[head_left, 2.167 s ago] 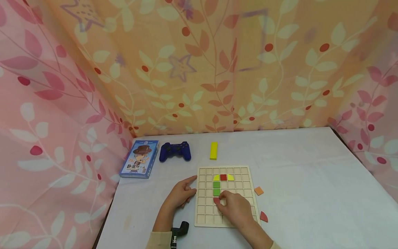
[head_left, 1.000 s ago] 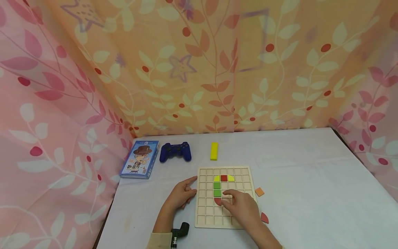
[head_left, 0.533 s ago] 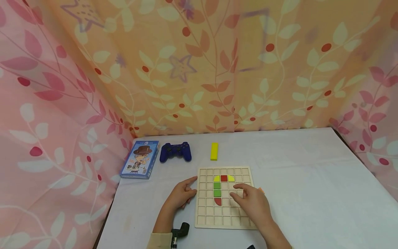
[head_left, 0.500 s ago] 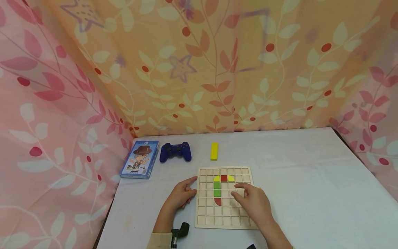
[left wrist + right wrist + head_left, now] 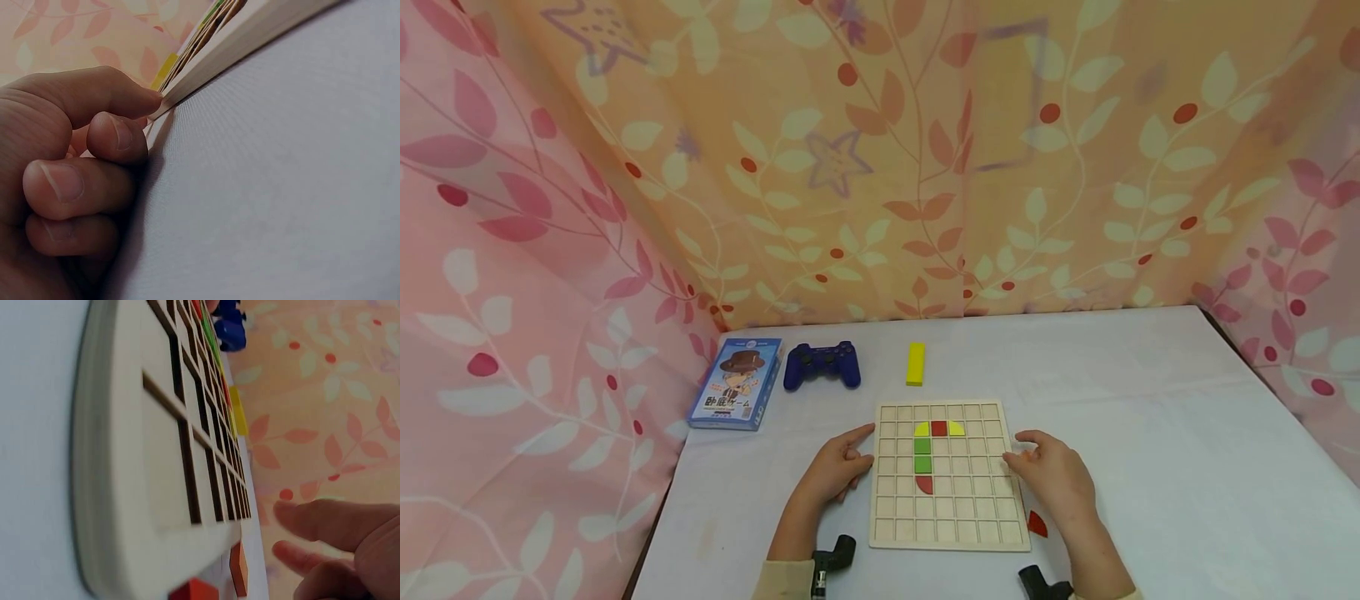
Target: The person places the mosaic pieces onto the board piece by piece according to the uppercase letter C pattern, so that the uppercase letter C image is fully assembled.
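The right hand lay at the right edge of the wooden grid board, fingers loosely curled and spread, holding nothing. The head view hid the orange square tile under that hand. The right wrist view showed it flat on the table just off the board's right edge, directly below the fingertips and apart from them. A red quarter-round piece lay on the white tablecloth just off the board's right edge, nearer the person than the hand. Both loose pieces lay on the right-hand side of the board, so the right hand was the nearer one.

The left hand rested against the board's left edge. Its index finger pointed along that edge with the tip touching the board; the other fingers were curled under and gripped nothing, as the left wrist view confirmed.

Board contents, all in the left-centre columns:
- second row from the far edge: yellow quarter-round, red square, yellow quarter-round
- below the left yellow piece: two green squares stacked in one column
- below those: a red half-round

All other cells were unfilled.

Beyond the board's far edge lay a yellow block, long axis pointing away from the person. Left of it lay a blue game controller and a card game box
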The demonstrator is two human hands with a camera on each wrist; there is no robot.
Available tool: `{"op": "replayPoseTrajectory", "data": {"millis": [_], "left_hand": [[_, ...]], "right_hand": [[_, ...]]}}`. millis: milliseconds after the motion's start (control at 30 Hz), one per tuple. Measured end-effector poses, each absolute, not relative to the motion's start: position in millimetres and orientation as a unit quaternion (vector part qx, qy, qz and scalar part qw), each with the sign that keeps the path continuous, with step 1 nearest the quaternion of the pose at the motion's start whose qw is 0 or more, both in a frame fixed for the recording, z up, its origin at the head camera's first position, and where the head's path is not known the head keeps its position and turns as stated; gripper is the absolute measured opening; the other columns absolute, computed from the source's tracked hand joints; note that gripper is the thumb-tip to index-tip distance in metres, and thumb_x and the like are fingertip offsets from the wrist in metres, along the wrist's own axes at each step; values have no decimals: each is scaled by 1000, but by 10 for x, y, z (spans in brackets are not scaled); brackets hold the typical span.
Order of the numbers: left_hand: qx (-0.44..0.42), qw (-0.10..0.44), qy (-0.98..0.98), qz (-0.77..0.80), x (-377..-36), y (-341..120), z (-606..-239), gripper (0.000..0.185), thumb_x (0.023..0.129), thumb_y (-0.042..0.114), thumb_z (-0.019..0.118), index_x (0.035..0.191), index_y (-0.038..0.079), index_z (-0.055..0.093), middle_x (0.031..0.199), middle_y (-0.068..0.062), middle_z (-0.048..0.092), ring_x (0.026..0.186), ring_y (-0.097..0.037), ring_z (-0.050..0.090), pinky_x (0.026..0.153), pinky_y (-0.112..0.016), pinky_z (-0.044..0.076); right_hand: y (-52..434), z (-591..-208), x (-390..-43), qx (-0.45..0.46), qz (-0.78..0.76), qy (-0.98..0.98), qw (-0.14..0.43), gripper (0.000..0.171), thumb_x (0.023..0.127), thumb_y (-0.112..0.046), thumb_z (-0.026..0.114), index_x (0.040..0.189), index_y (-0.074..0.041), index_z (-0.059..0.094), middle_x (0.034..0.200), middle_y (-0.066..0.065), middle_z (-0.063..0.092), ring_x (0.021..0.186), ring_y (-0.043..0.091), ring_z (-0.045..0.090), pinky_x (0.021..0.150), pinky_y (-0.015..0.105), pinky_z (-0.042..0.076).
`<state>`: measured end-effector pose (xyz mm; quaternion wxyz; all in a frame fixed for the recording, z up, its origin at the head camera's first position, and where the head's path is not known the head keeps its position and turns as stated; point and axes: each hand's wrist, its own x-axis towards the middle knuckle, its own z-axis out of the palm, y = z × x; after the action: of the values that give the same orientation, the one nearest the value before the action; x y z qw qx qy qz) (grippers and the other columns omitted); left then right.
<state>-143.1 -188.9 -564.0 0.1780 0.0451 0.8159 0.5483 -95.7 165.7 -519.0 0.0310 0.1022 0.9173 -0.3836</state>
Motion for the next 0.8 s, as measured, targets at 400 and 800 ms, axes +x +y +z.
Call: {"op": "replayPoseTrajectory", "data": {"millis": [400,800], "left_hand": [[49,175,815,550,-1434,-1899,-5640,58,98,18,69,153,18,51,52,-3,53,30,-10,37,32,-26,35],[49,176,815,550,-1435,-1904,-5651,58,98,20,69,153,19,51,52,-4,54,30,-11,36,32,-27,35]], "right_hand": [[1862,-5203,-932,152,-328,927,97,34,87,-36,76,99,-5,69,86,9,67,72,23,56,55,35,41],[1891,-5217,-929,136,-306,937,101,31,83,-39,78,92,-10,70,81,5,65,69,21,55,54,35,40]]}}
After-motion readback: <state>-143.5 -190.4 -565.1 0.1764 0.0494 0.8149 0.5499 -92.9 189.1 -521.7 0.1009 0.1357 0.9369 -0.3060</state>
